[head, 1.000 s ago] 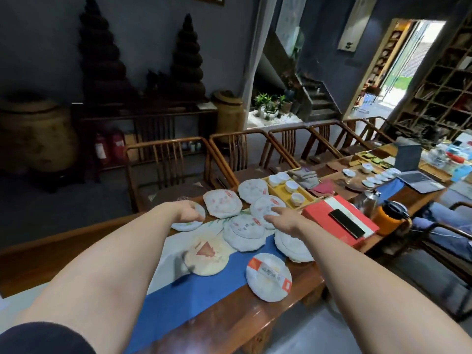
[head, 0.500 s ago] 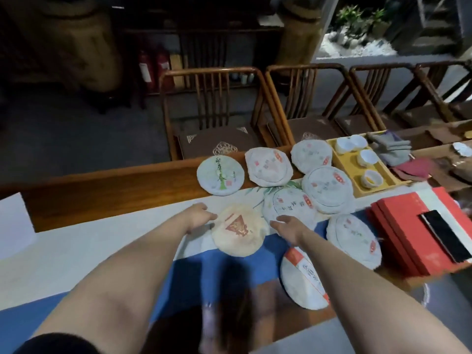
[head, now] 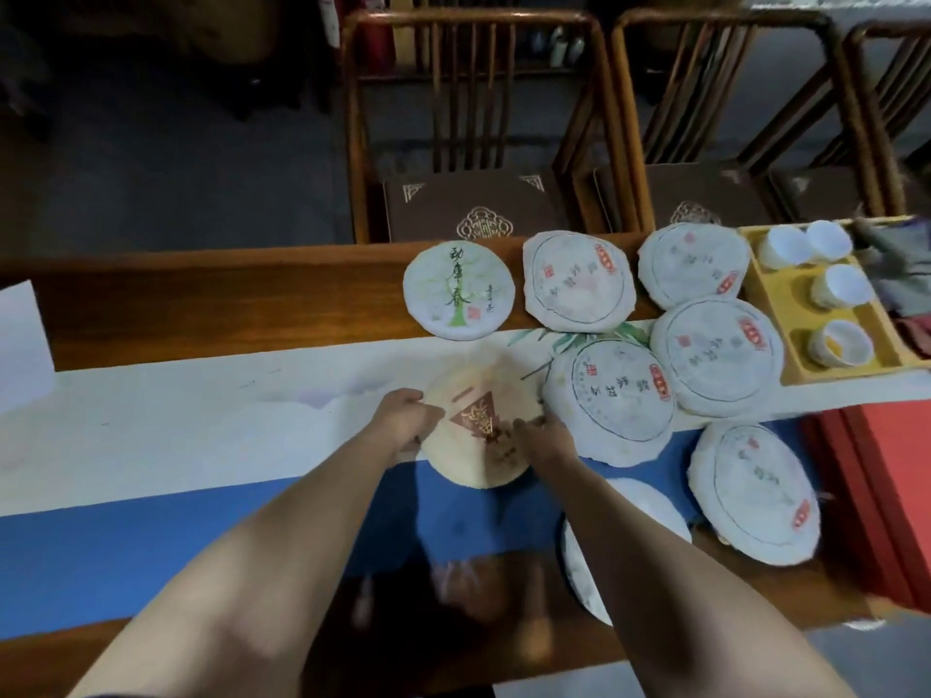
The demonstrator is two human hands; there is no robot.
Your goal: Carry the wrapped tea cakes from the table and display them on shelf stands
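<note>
A tan wrapped tea cake [head: 476,395] with a red triangle mark lies on the white and blue table runner [head: 176,445]. My left hand [head: 405,420] grips its left edge and my right hand [head: 546,435] grips its right edge. Several white wrapped tea cakes lie around it: one with green calligraphy [head: 458,289] at the back, one [head: 579,279] beside that, one [head: 612,400] touching my right hand's side, one [head: 755,491] at the right. Another white cake [head: 650,511] is partly hidden under my right forearm.
A yellow tray [head: 786,355] with white cups [head: 841,287] stands at the right. Red boxes [head: 886,496] lie at the far right edge. Wooden chairs [head: 473,118] stand behind the long wooden table [head: 201,299]. A white sheet [head: 20,345] rests at the left.
My head has tilted down and closer to the table. Both hands have closed in from the cakes' sides onto the tan tea cake's edges.
</note>
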